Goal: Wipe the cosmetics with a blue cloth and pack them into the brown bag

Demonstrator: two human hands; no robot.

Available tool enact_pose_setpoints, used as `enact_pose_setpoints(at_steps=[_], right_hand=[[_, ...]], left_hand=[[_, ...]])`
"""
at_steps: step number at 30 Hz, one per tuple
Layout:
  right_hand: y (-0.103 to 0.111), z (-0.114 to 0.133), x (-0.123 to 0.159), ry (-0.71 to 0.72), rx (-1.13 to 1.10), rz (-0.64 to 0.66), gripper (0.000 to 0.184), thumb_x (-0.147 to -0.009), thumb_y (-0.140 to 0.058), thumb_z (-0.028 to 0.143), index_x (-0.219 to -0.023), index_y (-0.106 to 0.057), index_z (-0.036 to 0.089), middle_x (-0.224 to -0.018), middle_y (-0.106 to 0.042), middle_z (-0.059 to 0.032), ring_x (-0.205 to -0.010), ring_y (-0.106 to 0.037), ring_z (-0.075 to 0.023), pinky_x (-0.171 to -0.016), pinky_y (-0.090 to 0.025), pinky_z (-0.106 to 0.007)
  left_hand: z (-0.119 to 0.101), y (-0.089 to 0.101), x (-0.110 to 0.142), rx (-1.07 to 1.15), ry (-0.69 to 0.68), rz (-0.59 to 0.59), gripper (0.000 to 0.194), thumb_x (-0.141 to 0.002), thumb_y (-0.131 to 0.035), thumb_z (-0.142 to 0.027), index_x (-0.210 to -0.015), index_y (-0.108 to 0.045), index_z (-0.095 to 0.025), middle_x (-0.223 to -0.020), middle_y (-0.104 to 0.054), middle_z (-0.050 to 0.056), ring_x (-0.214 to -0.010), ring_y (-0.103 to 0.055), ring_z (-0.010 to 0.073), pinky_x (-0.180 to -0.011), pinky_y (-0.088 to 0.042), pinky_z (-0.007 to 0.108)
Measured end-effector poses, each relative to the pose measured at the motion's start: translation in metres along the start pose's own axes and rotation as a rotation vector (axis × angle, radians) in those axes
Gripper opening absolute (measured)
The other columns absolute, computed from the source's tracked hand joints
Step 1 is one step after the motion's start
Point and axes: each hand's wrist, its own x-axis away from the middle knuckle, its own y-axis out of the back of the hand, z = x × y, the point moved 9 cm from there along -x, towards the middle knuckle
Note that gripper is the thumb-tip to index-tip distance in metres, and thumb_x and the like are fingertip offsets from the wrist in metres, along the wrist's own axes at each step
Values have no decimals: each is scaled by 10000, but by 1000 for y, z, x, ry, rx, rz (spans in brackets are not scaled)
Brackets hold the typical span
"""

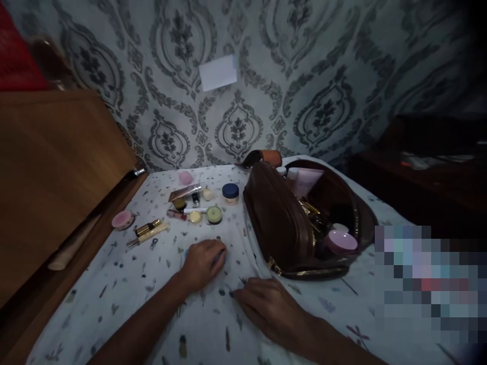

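Note:
My left hand [203, 263] rests on the printed white sheet [125, 294], fingers curled round a small bluish thing that I cannot make out. My right hand [266, 306] lies palm down on the sheet just right of it, fingers flat and holding nothing. An open brown toiletry bag [281, 223] stands beyond my right hand, with a pink jar [340, 240], a pink tube [304, 181] and gold items inside. Small cosmetics lie beyond my left hand: a blue-lidded jar [230, 193], a green-lidded pot [214, 214], a pink compact [122, 220], gold tubes [149, 230].
A wooden headboard or cabinet [57, 172] rises along the left edge. Patterned wallpaper [304, 86] with a white paper note [218, 72] backs the bed. A dark table [429, 172] stands at the right. A blurred patch covers the lower right.

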Motion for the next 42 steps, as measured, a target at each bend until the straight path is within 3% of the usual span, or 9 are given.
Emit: enact_pose_setpoints(at_steps=[5, 10, 15, 21, 24, 28, 33, 37, 42], right_hand=[[-11, -9, -24, -242, -166, 84, 226, -879, -483, 113, -733, -644, 177, -682, -674, -21, -612, -595, -136, -605, -359, -241], [-22, -10, -59, -448, -504, -33, 244, -859, -498, 241, -666, -629, 167, -587, -581, 0, -558, -507, -130, -552, -331, -240], [-47, -16, -65, -542, -799, -139, 259, -830, -516, 346, -665, -601, 165, -527, -495, 23, -509, -433, -115, -510, -326, -230], [-52, -18, -60, -540, -798, -126, 264, -832, -529, 355, -689, -627, 155, -535, -499, 26, -511, -422, -108, -502, -324, -221], [-50, -16, -61, -511, -752, -127, 245, -829, -531, 323, -681, -630, 155, -538, -516, 22, -525, -446, -111, -522, -345, -220], [-49, -16, -61, -506, -736, -134, 255, -834, -524, 326, -677, -632, 156, -531, -516, 22, -521, -453, -113, -517, -345, -218], [-48, -15, -61, -515, -736, -123, 255, -836, -545, 328, -683, -641, 148, -530, -536, 21, -519, -451, -106, -514, -341, -209], [-47, -14, -60, -514, -728, -125, 233, -835, -541, 290, -684, -646, 148, -535, -553, 19, -526, -468, -106, -531, -348, -211], [-48, -15, -60, -520, -729, -120, 214, -819, -537, 256, -665, -637, 147, -531, -548, 22, -522, -468, -106, -536, -345, -211]], left_hand=[[5, -7, 2, -60, 58, 81, 202, -949, -431, -203, -915, -630, -206, -847, -702, 45, -805, -671, 177, -741, -511, 278], [23, -5, 2, -142, 187, 171, 165, -936, -468, -215, -874, -621, -213, -829, -697, 20, -790, -648, 166, -702, -462, 257], [60, 25, 6, -202, 347, 98, 204, -966, -433, -248, -1005, -629, -209, -936, -715, 61, -857, -662, 196, -735, -460, 282], [130, 74, 10, -294, 602, -7, 274, -1002, -364, -269, -1110, -608, -208, -1001, -724, 73, -936, -666, 211, -799, -463, 300], [162, 89, 1, -346, 714, -39, 325, -1005, -320, -247, -1166, -597, -192, -1089, -708, 106, -1028, -640, 232, -830, -465, 322], [186, 81, -14, -373, 795, 1, 420, -1001, -336, -386, -1093, -666, -144, -1145, -686, 175, -1130, -597, 305, -870, -473, 380], [197, 63, -20, -367, 849, 44, 496, -918, -490, -522, -1147, -657, -115, -1171, -670, 216, -1187, -554, 374, -907, -461, 436], [197, 57, -20, -325, 823, 52, 441, -895, -545, -486, -1207, -599, -179, -1216, -664, 158, -1177, -570, 335, -875, -463, 383], [193, 55, -17, -246, 768, 51, 390, -861, -613, -413, -1198, -523, -239, -1105, -700, 65, -1034, -646, 254, -767, -452, 302]])
